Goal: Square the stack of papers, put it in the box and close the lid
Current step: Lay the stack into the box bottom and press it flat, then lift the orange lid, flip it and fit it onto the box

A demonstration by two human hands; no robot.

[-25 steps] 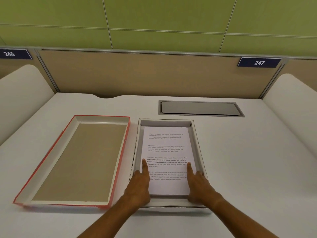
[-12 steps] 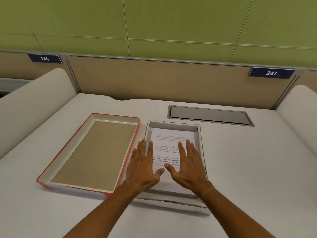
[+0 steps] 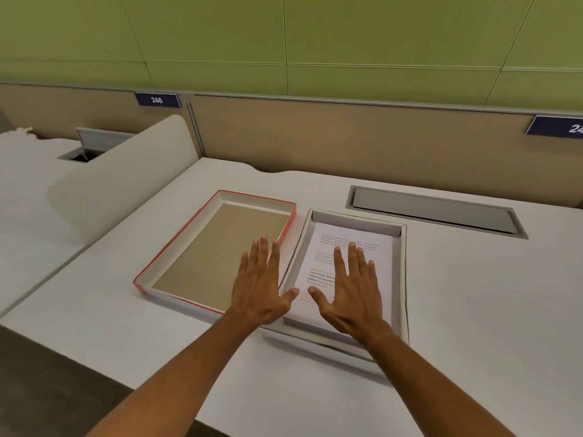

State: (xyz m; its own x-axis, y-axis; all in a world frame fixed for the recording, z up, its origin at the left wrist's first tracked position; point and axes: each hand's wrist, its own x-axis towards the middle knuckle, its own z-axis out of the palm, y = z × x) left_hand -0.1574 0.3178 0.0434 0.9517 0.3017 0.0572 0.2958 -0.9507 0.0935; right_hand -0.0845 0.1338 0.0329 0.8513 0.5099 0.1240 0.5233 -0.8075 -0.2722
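Both hands flat, fingers spread: right hand (image 3: 353, 291) over papers (image 3: 353, 234), left hand (image 3: 260, 285) over lid (image 3: 217, 244).

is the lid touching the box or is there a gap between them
Apart. The head view shows a strip of white desk between the red-edged lid and the box, visible along their far halves.

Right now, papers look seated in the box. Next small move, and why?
Probably take the left hand to the red-edged lid and grip its near rim. The stack of papers already lies inside the box, the lid sits inside-up just left of the box, and that hand is open over the lid's near right corner. The right hand is open above the papers.
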